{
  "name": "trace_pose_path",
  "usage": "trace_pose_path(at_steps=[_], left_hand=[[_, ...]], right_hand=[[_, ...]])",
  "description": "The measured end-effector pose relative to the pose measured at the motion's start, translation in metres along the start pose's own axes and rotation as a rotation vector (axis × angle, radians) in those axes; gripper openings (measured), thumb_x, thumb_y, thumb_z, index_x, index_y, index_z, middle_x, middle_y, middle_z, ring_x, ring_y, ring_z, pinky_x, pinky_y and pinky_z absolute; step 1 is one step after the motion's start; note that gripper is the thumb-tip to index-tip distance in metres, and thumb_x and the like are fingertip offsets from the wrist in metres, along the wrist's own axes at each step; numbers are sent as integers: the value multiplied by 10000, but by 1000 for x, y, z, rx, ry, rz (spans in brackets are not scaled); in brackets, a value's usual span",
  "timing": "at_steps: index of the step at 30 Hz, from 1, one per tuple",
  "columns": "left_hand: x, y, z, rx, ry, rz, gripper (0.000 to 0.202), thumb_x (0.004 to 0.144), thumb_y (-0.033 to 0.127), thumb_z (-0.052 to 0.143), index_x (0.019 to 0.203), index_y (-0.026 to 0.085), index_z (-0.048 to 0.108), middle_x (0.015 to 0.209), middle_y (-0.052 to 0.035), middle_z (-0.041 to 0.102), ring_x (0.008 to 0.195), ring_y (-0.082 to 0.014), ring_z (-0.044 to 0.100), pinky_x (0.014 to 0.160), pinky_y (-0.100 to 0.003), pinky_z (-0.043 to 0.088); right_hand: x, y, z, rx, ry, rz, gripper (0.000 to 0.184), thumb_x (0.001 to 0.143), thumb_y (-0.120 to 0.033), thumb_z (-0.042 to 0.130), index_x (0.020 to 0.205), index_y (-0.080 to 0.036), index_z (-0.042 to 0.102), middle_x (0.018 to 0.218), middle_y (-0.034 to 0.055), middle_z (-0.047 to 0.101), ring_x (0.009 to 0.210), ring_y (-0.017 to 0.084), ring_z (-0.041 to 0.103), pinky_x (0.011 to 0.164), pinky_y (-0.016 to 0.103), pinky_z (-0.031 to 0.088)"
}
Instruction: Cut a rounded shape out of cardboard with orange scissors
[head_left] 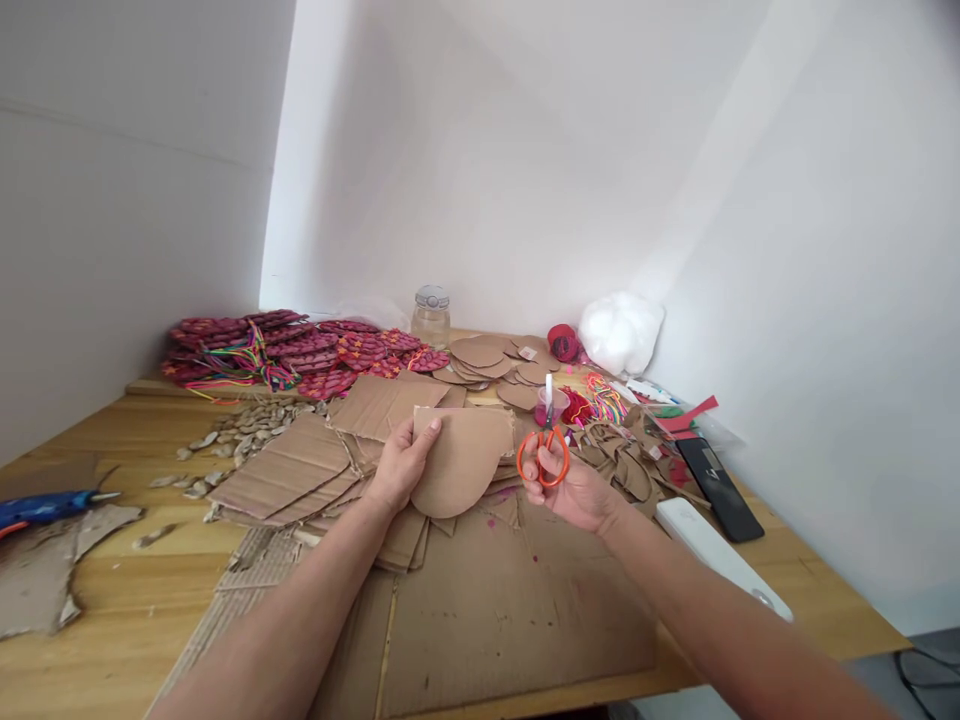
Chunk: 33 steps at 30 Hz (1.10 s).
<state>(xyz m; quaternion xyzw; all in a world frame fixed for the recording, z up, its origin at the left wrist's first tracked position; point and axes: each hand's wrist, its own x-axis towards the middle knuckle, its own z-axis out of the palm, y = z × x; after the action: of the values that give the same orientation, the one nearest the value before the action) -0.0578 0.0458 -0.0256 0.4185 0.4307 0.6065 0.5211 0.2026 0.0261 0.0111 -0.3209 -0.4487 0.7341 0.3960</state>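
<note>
My left hand [405, 460] pinches the left edge of a cardboard piece [461, 460], thumb on top; its lower edge is cut in a curve and its top is straight. In my right hand [559, 485] is a pair of scissors [545, 455] with orange handles, fingers through the loops, blades pointing up and away. The scissors are just right of the cardboard piece, apart from it. Beneath my left hand lie stacked cardboard sheets [289, 465]. Farther back is a pile of rounded cardboard cutouts [480, 355]. Curved cardboard scraps [626, 460] lie beyond my right hand.
A large cardboard sheet [517, 610] covers the table front. Left are a blue glue gun [45, 510], shells [255, 430] and red patterned fabric pieces [300, 350]. At the back stand a glass jar [430, 318] and white stuffing [621, 332]. Right lie a black phone [720, 490] and white power strip [720, 555].
</note>
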Motion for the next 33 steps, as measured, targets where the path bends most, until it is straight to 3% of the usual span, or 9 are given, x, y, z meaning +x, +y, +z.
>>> trace_pose_path(at_steps=[5,14,19,22,24,26,28,30,33], left_hand=[[1,-1,0,19,28,39,525,779,579,754,1098,181,630,991,-79,762,860,-249,722,745,-331,568],[3,-9,-1,182,66,132,553,804,485,754,1208,185,526,1229,-126,685,1136,-290,668,921,-398,553],[4,-14,-1,275,62,160,713,838,447,711,1396,164,369,1178,-140,689,1055,-269,698,891,-418,565],[4,-16,-1,451,133,285,758,861,373,674,1485,174,293,1275,-160,623,1040,-242,692,904,-424,558],[-1,-13,1,689,176,437,736,871,325,665,1507,188,323,1396,-189,541,1186,-278,623,977,-464,519],[-9,-5,6,978,192,613,665,872,289,676,1481,190,427,1484,-201,474,1389,-343,443,1092,-535,408],[-20,5,13,1180,209,715,501,886,270,675,1377,225,584,1522,-180,456,1382,-373,423,1105,-577,346],[-32,14,21,1240,198,746,322,908,274,664,1227,284,710,1492,-130,526,1272,-363,504,1050,-568,361],[-44,19,32,1057,-99,631,191,955,305,625,1088,274,758,1169,-75,744,1083,-279,627,1000,-479,406]], right_hand=[[18,14,6,22,-54,-83,456,737,-524,845,988,-273,559,756,-40,585,584,125,504,567,272,357],[22,44,-14,-7,-233,-37,377,785,-431,861,921,-175,619,672,8,664,559,118,528,539,247,374],[25,45,-18,53,-268,-56,325,842,-385,827,982,-198,601,736,2,683,616,111,549,546,219,414],[25,46,-18,75,-285,-69,277,861,-354,812,975,-206,608,758,3,678,651,116,556,551,216,433],[25,46,-17,74,-303,-68,260,849,-336,825,946,-192,632,779,16,676,683,124,570,560,220,444],[24,45,-16,69,-323,-63,233,843,-315,830,916,-178,656,805,23,671,696,122,578,579,225,458],[22,44,-14,59,-343,-56,199,851,-295,823,902,-167,678,847,24,668,678,107,591,601,229,471],[21,42,-13,42,-351,-53,185,852,-289,820,897,-159,696,890,23,666,656,96,619,599,229,480],[18,41,-10,10,-323,-43,229,822,-317,848,903,-157,706,844,7,669,635,110,669,578,224,493]])
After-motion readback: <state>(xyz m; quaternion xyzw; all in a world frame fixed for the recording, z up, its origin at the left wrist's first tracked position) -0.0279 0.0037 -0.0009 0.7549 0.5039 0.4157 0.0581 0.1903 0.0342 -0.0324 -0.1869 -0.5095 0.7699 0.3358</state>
